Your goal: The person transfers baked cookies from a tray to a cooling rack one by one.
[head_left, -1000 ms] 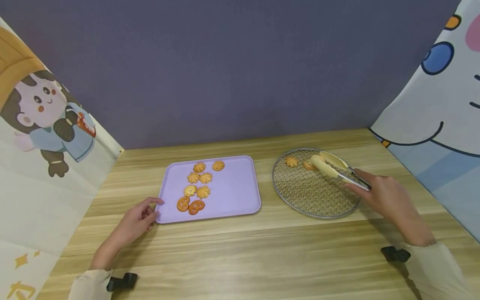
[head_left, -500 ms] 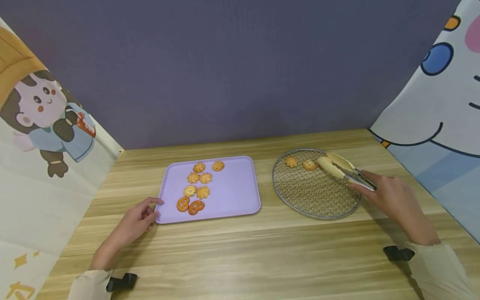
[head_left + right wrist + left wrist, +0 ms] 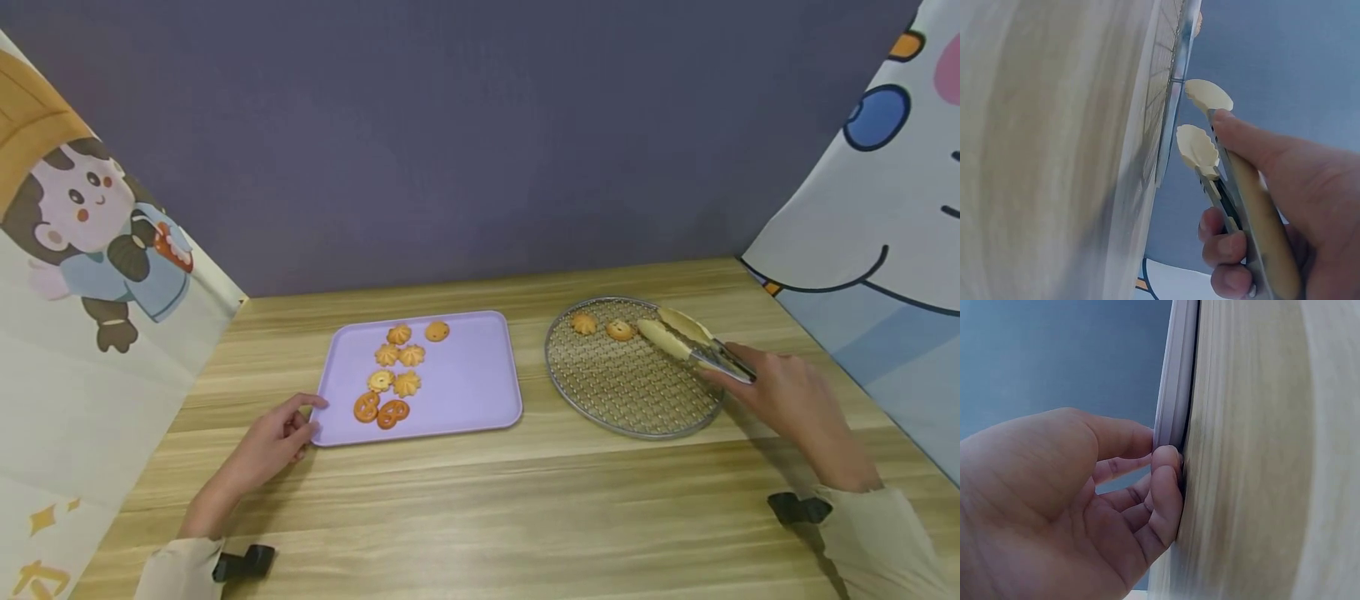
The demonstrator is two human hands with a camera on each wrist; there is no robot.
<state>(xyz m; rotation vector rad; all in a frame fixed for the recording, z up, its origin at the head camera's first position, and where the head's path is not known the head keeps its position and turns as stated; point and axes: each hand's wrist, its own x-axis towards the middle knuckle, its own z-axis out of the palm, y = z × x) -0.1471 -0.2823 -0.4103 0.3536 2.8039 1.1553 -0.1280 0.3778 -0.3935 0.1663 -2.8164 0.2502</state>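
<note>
Centrally, a lilac tray (image 3: 472, 375) lies flat on a wooden table (image 3: 480, 508) and serves as the reference for all positions. Mostly on its left half, pretzels (image 3: 393, 414) and fluted biscuits (image 3: 412, 355) form rows of two, with a plain round biscuit (image 3: 437, 332) at the far middle; the pairing appears deliberate, the right half being bare.

At the tray's near left corner, the left hand (image 3: 276, 433) holds the rim between thumb and curled fingers. A grip at the corner presumably steadies the tray while leaving its surface unobstructed.

To the right of the tray, near but not touching it, a round wire rack (image 3: 630, 404) bears a fluted biscuit (image 3: 584, 323) and a light-centred biscuit (image 3: 619, 331), both towards its far side.

Beyond the rack, on the side away from the tray, the right hand (image 3: 783, 396) grips a pair of tongs (image 3: 663, 337), thumb along one arm and fingers curled about the other. Their cream heads stand apart with nothing between them, probably because the hold is loose enough to let the arms spread. The heads point towards the tray, just beside the light-centred biscuit; whether they touch it cannot be told. Such a forward grip likely favours fine control.
</note>
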